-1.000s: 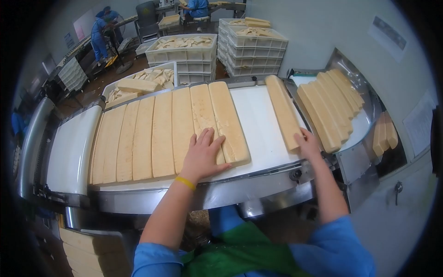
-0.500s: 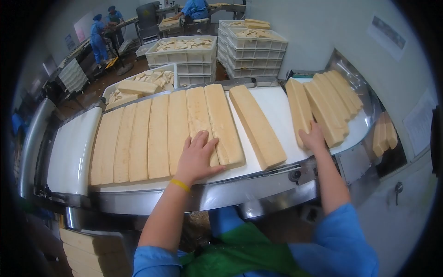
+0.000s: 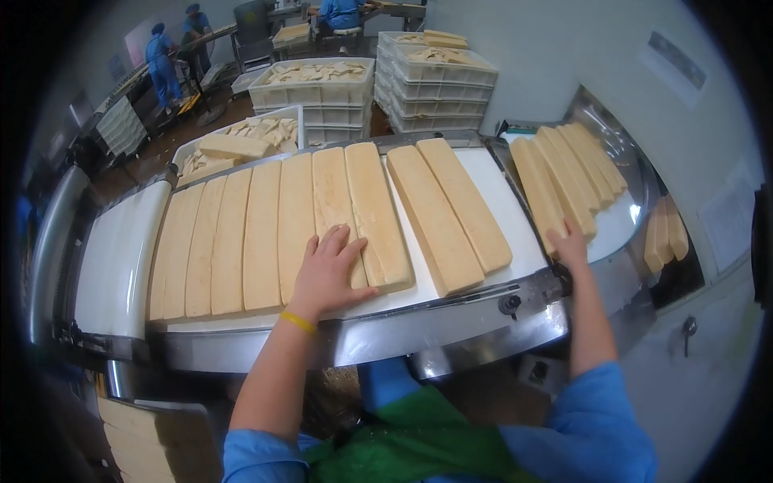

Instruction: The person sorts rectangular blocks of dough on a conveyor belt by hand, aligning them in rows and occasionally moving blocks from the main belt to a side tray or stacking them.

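Several pale bars under left hand spread wide, right hand, grip narrow, holding another bar

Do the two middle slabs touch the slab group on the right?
Apart. The head view shows bare white surface between the middle slabs and the group.

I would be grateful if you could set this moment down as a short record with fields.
Left hand: spread over the near ends of the rightmost blocks in the long row
Right hand: at the near end of the leftmost block in the right-hand group
Long row: pale blocks, side by side
Middle pair: two blocks side by side, apart from the long row
Wrist: yellow band on the left
Behind: stacked crates of pale pieces
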Action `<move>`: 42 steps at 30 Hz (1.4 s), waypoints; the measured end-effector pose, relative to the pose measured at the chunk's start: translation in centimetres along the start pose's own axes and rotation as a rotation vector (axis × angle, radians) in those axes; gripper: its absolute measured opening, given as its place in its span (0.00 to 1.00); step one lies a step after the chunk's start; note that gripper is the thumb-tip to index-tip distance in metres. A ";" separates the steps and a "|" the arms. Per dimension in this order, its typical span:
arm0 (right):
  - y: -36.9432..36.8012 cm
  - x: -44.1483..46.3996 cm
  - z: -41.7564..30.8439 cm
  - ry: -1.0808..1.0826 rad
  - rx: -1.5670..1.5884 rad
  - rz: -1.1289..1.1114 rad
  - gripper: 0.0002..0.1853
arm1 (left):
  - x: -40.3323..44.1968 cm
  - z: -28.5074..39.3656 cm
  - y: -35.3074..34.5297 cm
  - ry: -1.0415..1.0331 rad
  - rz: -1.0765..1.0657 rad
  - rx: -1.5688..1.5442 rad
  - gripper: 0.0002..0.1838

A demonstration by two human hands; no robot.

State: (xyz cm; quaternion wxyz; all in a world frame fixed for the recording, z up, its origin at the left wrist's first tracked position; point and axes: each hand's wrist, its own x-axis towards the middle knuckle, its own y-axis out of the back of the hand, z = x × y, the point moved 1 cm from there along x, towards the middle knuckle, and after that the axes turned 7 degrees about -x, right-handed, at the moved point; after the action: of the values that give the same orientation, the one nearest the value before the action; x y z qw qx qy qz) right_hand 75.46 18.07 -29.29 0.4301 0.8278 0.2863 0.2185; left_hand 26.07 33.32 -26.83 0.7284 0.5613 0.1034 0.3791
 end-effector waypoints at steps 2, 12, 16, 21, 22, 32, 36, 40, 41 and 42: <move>2.1 0.5 0.6 -0.311 0.873 -0.415 0.31 | -0.2 -0.2 0.0 0.001 0.000 -0.001 0.45; -4.4 -2.3 -7.3 0.549 -0.013 -0.230 0.49 | -0.4 -0.6 0.6 -0.001 -0.002 -0.009 0.46; -5.7 -2.7 -10.0 0.651 0.030 -0.308 0.46 | -0.6 -1.0 0.8 -0.008 -0.014 -0.020 0.46; -4.3 -6.7 -11.5 0.764 -0.114 -0.294 0.52 | -0.7 0.2 0.3 -0.074 -0.032 0.000 0.49; -3.7 -7.6 -12.2 0.831 -0.223 -0.276 0.53 | -0.5 1.2 -0.1 -0.104 -0.039 -0.009 0.50; -6.9 -4.3 -10.2 0.759 0.170 -0.281 0.36 | 1.8 5.3 -3.2 -0.028 0.049 0.006 0.36; -0.9 -2.2 -7.9 0.593 -0.541 0.256 0.19 | 1.8 3.6 -1.3 -0.068 -0.043 -0.141 0.31; 0.9 -1.6 -4.3 0.623 -0.575 0.238 0.12 | 1.5 0.8 -1.1 0.002 0.069 -0.154 0.29; 0.6 -1.0 -3.2 0.643 -0.526 0.265 0.09 | 1.5 0.6 -1.1 -0.020 0.084 -0.141 0.29; 0.5 -0.3 -1.9 0.662 -0.475 0.291 0.07 | 1.5 0.5 -1.2 -0.036 0.088 -0.105 0.30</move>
State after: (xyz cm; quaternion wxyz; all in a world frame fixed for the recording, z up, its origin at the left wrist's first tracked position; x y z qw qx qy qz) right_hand 74.21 18.79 -27.85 0.4584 0.6230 0.2310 0.5902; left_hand 27.96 33.83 -27.30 0.7413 0.5329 0.0454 0.4056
